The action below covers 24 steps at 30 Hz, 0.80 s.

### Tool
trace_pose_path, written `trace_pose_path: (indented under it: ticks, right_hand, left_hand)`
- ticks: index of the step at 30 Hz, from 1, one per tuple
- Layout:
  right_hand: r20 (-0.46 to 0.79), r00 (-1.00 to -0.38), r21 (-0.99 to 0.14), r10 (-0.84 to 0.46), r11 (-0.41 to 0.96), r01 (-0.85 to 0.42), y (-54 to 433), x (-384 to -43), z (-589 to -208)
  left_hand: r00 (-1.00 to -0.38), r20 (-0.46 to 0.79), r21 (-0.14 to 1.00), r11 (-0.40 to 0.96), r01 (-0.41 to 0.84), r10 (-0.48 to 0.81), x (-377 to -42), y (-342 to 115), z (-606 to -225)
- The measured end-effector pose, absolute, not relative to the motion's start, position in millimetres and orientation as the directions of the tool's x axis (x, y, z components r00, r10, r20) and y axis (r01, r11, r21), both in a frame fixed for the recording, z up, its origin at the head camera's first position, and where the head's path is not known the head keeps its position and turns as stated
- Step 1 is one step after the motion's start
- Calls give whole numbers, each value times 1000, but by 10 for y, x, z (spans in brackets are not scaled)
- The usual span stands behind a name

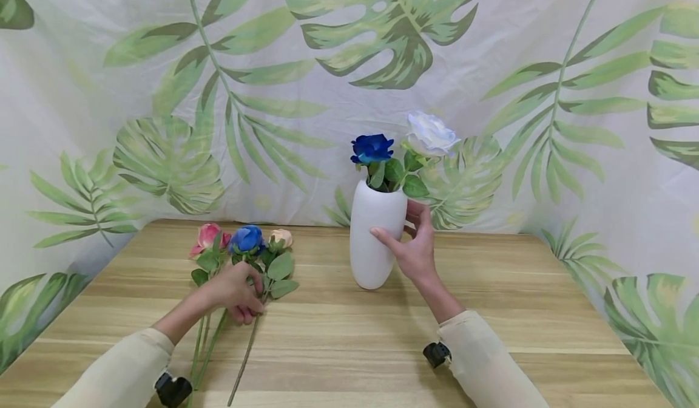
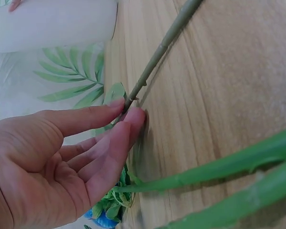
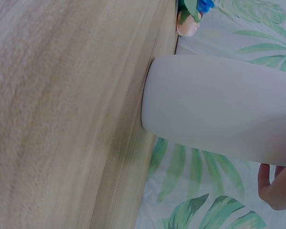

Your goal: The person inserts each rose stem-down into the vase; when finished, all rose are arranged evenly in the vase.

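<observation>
- The white vase [image 1: 378,238] stands on the wooden counter [image 1: 491,311], its base down on the wood; whether it leans slightly is hard to tell.
- In the vase are two flowers, a dark blue flower [image 1: 372,149] and, to its right, a white flower [image 1: 431,136]; these look done.
- At the vase's right side, the right hand [image 1: 417,250] holds it, thumb across the front and the other fingers reaching behind.
- Left of the vase, the left hand [image 1: 235,288] has its fingers drawn narrow, pinching a thin stem [image 2: 155,62] that seems to belong to the peach flower [image 1: 281,238].
- Three flowers lie outside the vase, so more than half appear left: the peach one, a bright blue flower [image 1: 247,239] and, farthest from the vase, a pink flower [image 1: 209,238].
- The vase's wall hides the lower stems inside, so their depth cannot be told; it also covers some right fingertips.
- Left of the vase, the left hand and forearm cover parts of the loose stems, making it hard to match each to its bloom.
- Behind the vase hangs a leaf-patterned cloth [image 1: 519,44], cut off by the head view's edges.
</observation>
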State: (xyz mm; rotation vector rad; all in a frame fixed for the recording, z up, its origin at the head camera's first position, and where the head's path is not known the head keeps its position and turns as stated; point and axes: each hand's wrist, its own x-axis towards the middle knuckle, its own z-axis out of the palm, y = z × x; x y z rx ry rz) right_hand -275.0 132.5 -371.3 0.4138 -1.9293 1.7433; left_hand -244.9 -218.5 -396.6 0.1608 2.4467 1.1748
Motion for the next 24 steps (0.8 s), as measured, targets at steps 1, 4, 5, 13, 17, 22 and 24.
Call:
trace_pose_path:
  ticks: [1,4,5,13,17,22,24]
  right_hand:
    - [552,-827,-832,106,132,-538,1325,-2750,-3715]
    - [554,-825,-831,108,125,-542,1329,-2756,-3723]
    - [555,-825,-831,108,123,-543,1329,-2758,-3724]
    - [561,-820,-827,110,116,-550,1322,-2775,-3734]
    - [564,-818,-825,109,118,-553,1321,-2779,-3730]
    - [563,-819,-826,109,120,-551,1324,-2770,-3728]
    - [560,-821,-828,111,124,-548,1326,-2766,-3731]
  left_hand:
    - [-903,-325,773,629,-82,281,-2449,-2186,-3970]
    - [-906,-311,796,599,-85,286,-2448,-2177,-3971]
    - [-911,-300,806,586,-83,283,-2448,-2172,-3970]
    - [-918,-303,780,620,-85,255,-2425,-2137,-3959]
    - [-889,-360,761,640,-106,281,-2406,-2132,-3952]
    - [-889,-367,764,633,-121,273,-2403,-2129,-3949]
    - [-895,-363,760,639,-121,261,-2396,-2127,-3942]
